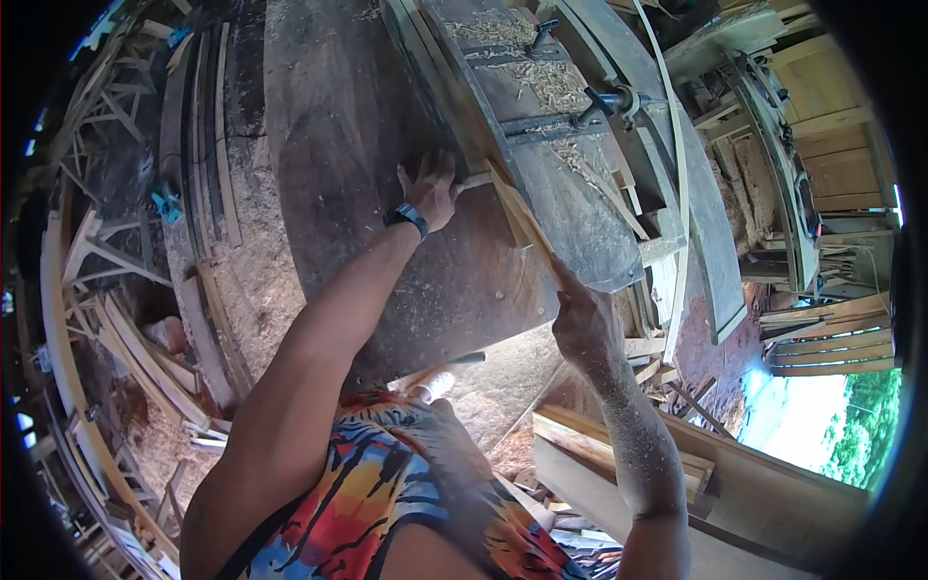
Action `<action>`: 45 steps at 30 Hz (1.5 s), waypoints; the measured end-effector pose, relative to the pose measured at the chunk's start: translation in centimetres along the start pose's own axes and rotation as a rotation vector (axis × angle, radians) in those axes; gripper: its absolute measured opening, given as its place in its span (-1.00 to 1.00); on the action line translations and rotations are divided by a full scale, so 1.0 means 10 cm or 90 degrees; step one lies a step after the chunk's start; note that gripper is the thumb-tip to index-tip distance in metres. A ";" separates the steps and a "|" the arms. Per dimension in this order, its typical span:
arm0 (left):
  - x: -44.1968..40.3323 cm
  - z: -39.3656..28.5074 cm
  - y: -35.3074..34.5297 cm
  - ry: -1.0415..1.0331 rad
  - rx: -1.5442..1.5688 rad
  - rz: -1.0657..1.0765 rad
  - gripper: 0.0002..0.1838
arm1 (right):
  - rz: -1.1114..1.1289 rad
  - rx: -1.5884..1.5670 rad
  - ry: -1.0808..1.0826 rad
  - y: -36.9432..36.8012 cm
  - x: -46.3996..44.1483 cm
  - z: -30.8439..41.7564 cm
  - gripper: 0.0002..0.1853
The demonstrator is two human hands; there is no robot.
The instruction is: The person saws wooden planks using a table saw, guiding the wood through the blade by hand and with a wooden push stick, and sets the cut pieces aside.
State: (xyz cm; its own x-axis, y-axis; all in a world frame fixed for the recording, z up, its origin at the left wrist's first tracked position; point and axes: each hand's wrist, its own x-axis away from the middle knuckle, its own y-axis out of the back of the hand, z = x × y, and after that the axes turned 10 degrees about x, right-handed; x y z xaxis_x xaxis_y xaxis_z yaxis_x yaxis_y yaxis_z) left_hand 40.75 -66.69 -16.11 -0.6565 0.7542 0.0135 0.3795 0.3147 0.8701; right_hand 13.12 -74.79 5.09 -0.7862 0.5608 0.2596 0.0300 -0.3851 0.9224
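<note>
Head view: my right hand [588, 329] is closed on the near end of a wooden strip [522, 215], index finger stretched along it; the strip lies on the dark tabletop [333, 145], beside the edge of a raised board [590, 217] strewn with shavings [541, 82]. My left hand [432, 191], wearing a watch [410, 218], has its fingers spread over the tabletop; a short stick [475, 181] reaches from beside it towards the strip, though I cannot tell whether I grip that
</note>
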 end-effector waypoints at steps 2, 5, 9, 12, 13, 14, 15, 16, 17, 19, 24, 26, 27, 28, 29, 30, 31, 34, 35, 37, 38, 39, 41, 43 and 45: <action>-0.04 0.03 0.03 0.002 -0.001 0.003 -0.35 | -0.017 -0.004 0.013 -0.04 -0.05 0.02 -0.42; -0.12 0.08 0.06 -0.003 -0.008 -0.008 -0.35 | -0.003 -0.006 0.002 -0.09 -0.15 0.04 -0.42; -0.22 0.11 0.11 0.006 -0.001 -0.010 -0.36 | -0.011 0.021 0.009 -0.06 -0.29 0.10 -0.39; -0.29 0.13 0.13 0.017 0.005 -0.014 -0.36 | -0.029 0.014 0.020 -0.07 -0.37 0.12 -0.38; -0.33 0.15 0.14 0.018 0.007 -0.017 -0.36 | -0.024 0.024 0.014 -0.06 -0.40 0.15 -0.38; -0.35 0.16 0.14 0.020 0.008 -0.020 -0.36 | -0.019 0.034 0.008 -0.05 -0.42 0.17 -0.38; -0.36 0.16 0.13 0.025 0.009 -0.019 -0.36 | -0.033 0.031 0.026 -0.05 -0.43 0.16 -0.38; -0.37 0.15 0.14 0.029 0.007 -0.018 -0.36 | -0.049 0.026 0.043 -0.05 -0.44 0.14 -0.39; -0.38 0.15 0.16 0.031 0.004 -0.016 -0.36 | -0.065 0.019 0.060 -0.05 -0.44 0.13 -0.40; -0.39 0.15 0.19 0.033 0.013 -0.020 -0.36 | -0.065 0.014 0.052 -0.03 -0.41 0.18 -0.40; -0.39 0.16 0.21 0.035 0.014 -0.013 -0.36 | -0.078 0.030 0.053 -0.11 -0.46 0.20 -0.39; -0.40 0.17 0.21 0.034 0.011 -0.017 -0.36 | -0.074 0.026 0.049 -0.12 -0.49 0.20 -0.38; -0.43 0.18 0.21 0.036 0.011 -0.015 -0.36 | -0.070 0.031 0.045 -0.10 -0.51 0.22 -0.37; -0.44 0.19 0.22 0.038 0.011 -0.013 -0.36 | -0.065 0.036 0.041 -0.09 -0.52 0.25 -0.37; -0.46 0.19 0.23 0.039 0.010 -0.011 -0.36 | -0.060 0.041 0.037 -0.08 -0.53 0.28 -0.36; -0.48 0.20 0.23 0.041 0.015 -0.013 -0.36 | -0.060 0.038 0.036 -0.08 -0.56 0.29 -0.36; -0.50 0.21 0.24 0.043 0.020 -0.015 -0.36 | -0.061 0.035 0.034 -0.08 -0.59 0.31 -0.36; -0.57 0.27 0.25 0.040 0.022 -0.014 -0.36 | -0.072 0.033 0.042 -0.12 -0.67 0.30 -0.35; -0.59 0.28 0.26 0.038 0.021 -0.012 -0.36 | -0.077 0.033 0.047 -0.12 -0.70 0.30 -0.35; -0.63 0.30 0.27 0.036 0.023 -0.014 -0.36 | -0.071 0.028 0.038 -0.08 -0.73 0.37 -0.35; -0.65 0.31 0.27 0.036 0.024 -0.015 -0.36 | -0.068 0.025 0.033 -0.06 -0.74 0.40 -0.35; -0.68 0.32 0.28 0.038 0.030 -0.016 -0.35 | -0.066 0.033 0.032 -0.06 -0.76 0.42 -0.35; -0.75 0.35 0.27 0.043 0.041 -0.017 -0.35 | -0.063 0.050 0.028 -0.05 -0.82 0.45 -0.35; -0.80 0.39 0.27 0.048 0.048 -0.017 -0.35 | -0.054 0.061 0.015 -0.05 -0.87 0.50 -0.35; -0.88 0.42 0.30 0.056 0.051 -0.015 -0.36 | -0.063 0.058 0.025 -0.06 -0.95 0.52 -0.36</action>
State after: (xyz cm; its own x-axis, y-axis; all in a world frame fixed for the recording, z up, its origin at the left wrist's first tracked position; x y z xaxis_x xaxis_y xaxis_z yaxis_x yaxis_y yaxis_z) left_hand 50.38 -69.94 -15.71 -0.7194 0.6935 0.0394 0.4115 0.3799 0.8284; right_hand 23.75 -76.04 3.53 -0.8116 0.5629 0.1563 0.0056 -0.2601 0.9656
